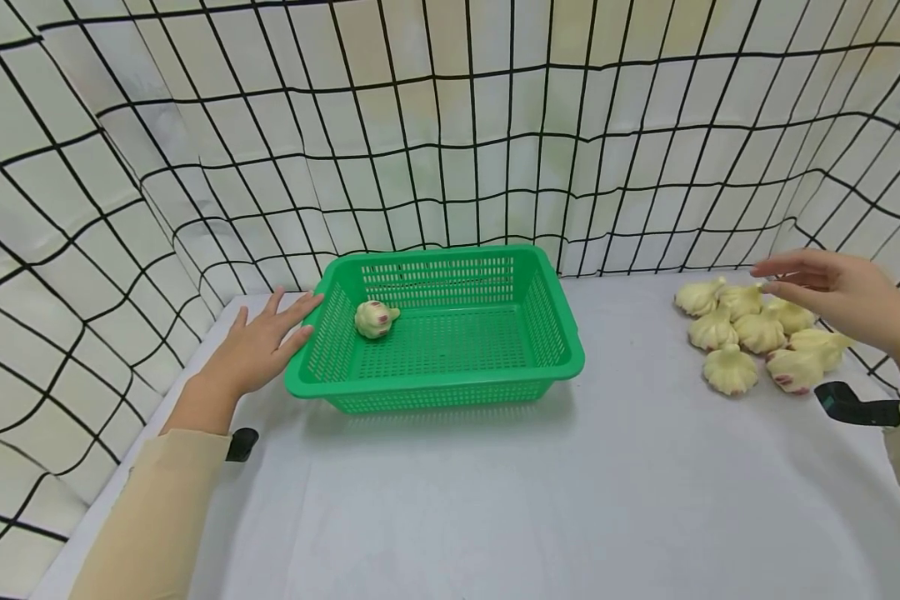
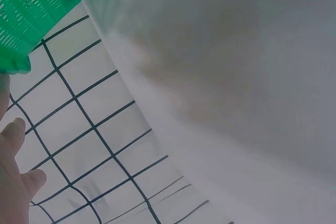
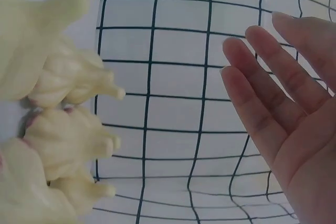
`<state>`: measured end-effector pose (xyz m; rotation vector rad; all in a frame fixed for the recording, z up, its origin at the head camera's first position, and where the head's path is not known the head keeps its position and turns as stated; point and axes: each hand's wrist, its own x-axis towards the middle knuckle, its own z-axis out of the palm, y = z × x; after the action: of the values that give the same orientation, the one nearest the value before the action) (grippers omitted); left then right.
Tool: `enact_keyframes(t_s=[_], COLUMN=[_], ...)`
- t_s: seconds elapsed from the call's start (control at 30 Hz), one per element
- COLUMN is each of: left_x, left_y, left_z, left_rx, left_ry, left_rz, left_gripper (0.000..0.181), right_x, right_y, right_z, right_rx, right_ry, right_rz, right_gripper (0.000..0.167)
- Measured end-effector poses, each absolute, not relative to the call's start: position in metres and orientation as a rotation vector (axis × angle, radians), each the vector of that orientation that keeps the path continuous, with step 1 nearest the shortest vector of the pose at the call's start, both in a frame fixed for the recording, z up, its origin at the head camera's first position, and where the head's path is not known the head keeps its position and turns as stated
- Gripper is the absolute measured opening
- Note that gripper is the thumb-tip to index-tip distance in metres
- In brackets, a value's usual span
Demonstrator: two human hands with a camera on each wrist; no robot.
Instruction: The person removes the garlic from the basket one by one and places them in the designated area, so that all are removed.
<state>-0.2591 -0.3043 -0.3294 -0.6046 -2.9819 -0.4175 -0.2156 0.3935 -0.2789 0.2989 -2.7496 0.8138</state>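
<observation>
A green plastic basket (image 1: 442, 379) with slotted walls stands in the middle of the table, one garlic bulb (image 1: 375, 319) inside near its left end. My left hand (image 1: 262, 343) rests on the basket's left rim, fingers spread and fairly straight. At the right, several garlic bulbs (image 1: 760, 332) lie in a close cluster. My right hand (image 1: 840, 292) hovers just above the back right of that cluster, holding nothing. In the right wrist view its fingers (image 3: 257, 108) are loosely extended, apart from the garlic bulbs (image 3: 68, 142) at the left.
A white cloth covers the table (image 1: 495, 500). Black wire mesh (image 1: 495, 142) with white sheeting behind it rises along the back, left and right sides, close behind the basket and the garlic cluster. Each wrist wears a small black camera mount (image 1: 855, 406).
</observation>
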Motion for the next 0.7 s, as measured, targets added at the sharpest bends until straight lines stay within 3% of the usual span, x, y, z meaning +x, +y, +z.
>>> enact_keyframes(t_s=[0.7], left_x=[-0.257], left_y=[-0.303], left_z=[-0.328], left_rx=[-0.587], left_ry=[-2.992], left_rz=[-0.385], left_gripper=[0.063], right_x=[-0.257], right_y=[0.287], right_z=[-0.247], right_rx=[0.581], right_ry=[-2.844], right_rz=[0.928], right_gripper=[0.028])
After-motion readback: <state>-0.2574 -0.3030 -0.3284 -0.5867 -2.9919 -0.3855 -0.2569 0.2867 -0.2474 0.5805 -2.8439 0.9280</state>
